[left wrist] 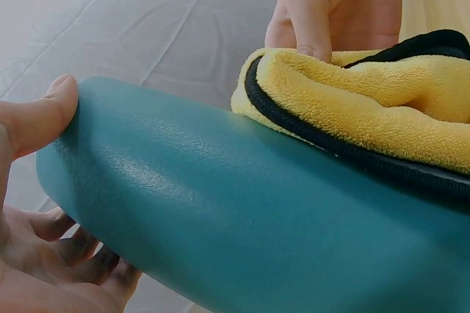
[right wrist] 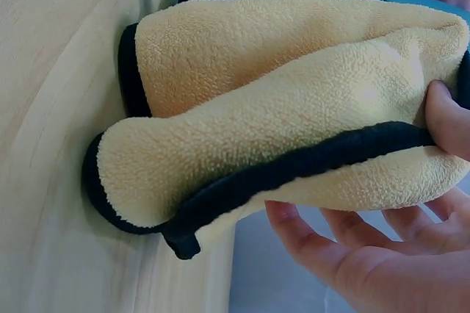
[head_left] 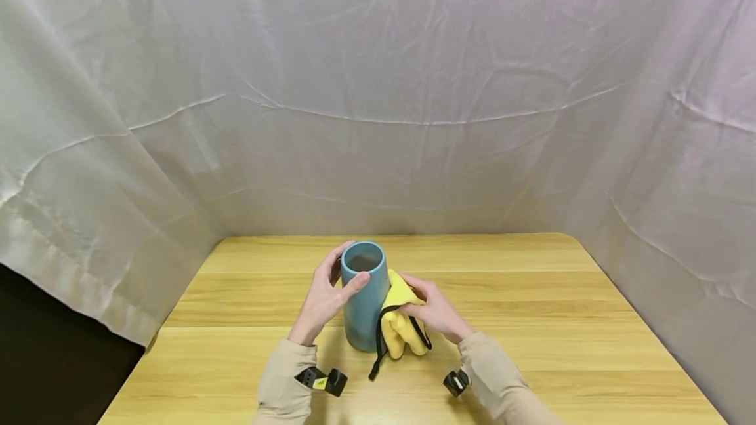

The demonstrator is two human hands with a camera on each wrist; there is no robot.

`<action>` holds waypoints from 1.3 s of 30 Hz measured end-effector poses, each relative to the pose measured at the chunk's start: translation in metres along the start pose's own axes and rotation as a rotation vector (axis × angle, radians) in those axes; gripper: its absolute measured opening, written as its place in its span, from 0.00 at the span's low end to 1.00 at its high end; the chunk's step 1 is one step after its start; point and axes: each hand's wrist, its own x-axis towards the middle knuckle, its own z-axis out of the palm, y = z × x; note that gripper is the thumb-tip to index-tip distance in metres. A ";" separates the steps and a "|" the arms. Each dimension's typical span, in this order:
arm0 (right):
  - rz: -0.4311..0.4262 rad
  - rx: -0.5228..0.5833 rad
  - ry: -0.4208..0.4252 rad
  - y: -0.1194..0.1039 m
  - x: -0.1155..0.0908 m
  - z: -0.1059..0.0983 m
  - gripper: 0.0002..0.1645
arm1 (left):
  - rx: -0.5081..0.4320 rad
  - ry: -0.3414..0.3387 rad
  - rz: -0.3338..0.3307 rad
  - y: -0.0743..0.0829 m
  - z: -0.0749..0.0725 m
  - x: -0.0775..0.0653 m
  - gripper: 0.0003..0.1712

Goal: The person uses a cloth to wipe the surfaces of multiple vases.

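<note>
A tall blue-teal vase (head_left: pixel 365 307) stands upright on the table, its round mouth facing up. My left hand (head_left: pixel 326 290) grips it near the top, thumb on the near side and fingers round the far left side. In the left wrist view, the thumb and curled fingers straddle the upper end of the vase (left wrist: pixel 191 181). My right hand (head_left: pixel 436 310) pinches a yellow cloth (head_left: pixel 401 320) with black edging, bunched in folds against the vase's right side. The right wrist view shows thumb and fingers on either side of the cloth (right wrist: pixel 294 92), whose lower folds reach the tabletop.
The wooden table (head_left: pixel 531 320) extends to both sides and behind the vase. Grey fabric curtains (head_left: pixel 390 97) enclose the back and sides. A dark area (head_left: pixel 53 353) lies beyond the table at the lower left. Each wrist wears a small black camera (head_left: pixel 336 382).
</note>
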 end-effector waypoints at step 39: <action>-0.096 0.020 0.066 -0.053 0.010 -0.007 0.38 | -0.002 -0.001 0.017 -0.001 0.000 0.000 0.40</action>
